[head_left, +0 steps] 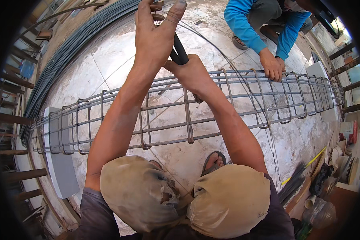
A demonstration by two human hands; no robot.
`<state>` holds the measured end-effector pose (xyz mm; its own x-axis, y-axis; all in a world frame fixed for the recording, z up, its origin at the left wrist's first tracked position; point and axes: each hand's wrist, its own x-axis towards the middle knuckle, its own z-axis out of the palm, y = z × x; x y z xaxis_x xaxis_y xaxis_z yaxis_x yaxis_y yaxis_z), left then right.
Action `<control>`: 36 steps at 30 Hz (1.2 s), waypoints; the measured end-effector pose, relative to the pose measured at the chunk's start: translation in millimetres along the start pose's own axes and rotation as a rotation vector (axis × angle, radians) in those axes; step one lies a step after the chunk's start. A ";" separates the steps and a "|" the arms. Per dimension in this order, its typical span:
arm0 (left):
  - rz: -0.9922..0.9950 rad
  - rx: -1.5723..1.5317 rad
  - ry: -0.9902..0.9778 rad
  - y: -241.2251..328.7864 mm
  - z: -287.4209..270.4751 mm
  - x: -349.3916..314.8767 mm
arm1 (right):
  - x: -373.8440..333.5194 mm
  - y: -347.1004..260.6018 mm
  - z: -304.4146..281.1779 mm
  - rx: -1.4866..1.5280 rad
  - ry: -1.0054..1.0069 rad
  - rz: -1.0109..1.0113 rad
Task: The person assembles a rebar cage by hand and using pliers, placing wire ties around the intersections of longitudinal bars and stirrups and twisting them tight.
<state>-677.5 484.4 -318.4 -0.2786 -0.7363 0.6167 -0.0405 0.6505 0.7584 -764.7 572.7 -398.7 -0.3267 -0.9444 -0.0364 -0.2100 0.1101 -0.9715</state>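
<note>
My left hand [153, 42] is raised above the far side of a long steel rebar cage [190, 120], its fingers curled around thin tie wire [206, 39]. The wire arcs away to the right and hangs down over the cage. Just below, my right hand [192, 76] grips the black handles of a pair of pliers [180, 49]; the jaws are hidden behind my left hand. The cage crosses in front of me from left to right, its long bars joined by several square stirrups.
A co-worker's hand [273, 66] in a blue sleeve rests on the cage's far right bars. Grey blocks [62, 172] support the cage's ends. A bundle of long bars [74, 38] lies at the far left. Bottles and tools [320, 212] crowd the lower right.
</note>
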 end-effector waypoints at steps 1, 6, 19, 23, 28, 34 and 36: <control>0.153 0.150 -0.032 0.2 -12.1 12.4 | -1.6 -5.9 -12.1 -0.096 -0.082 0.067; -0.256 0.227 -0.179 -27.3 -50.6 51.4 | -19.9 -26.1 -67.0 -0.310 -0.335 0.202; -0.511 -0.226 -0.203 -111.8 -100.2 11.5 | -82.0 -46.9 -140.5 -0.168 -0.245 0.346; -0.546 -0.121 -0.064 -137.8 -146.6 -0.3 | -150.1 -26.6 -175.3 -0.086 0.117 0.405; -0.624 -0.115 0.090 -171.2 -191.4 -2.8 | -296.2 84.3 -217.3 -0.349 0.799 0.558; -0.698 -0.210 0.043 -171.6 -166.9 -9.7 | -447.5 255.3 -200.4 -0.918 0.638 1.276; -0.693 -0.238 0.042 -163.5 -152.3 -11.0 | -468.8 274.8 -196.4 -0.982 0.569 1.355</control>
<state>-521.7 357.8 -417.1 -0.2277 -0.9736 -0.0172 0.0172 -0.0217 0.9996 -850.3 1106.6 -602.6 -0.9297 0.1512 -0.3359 0.1006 0.9815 0.1632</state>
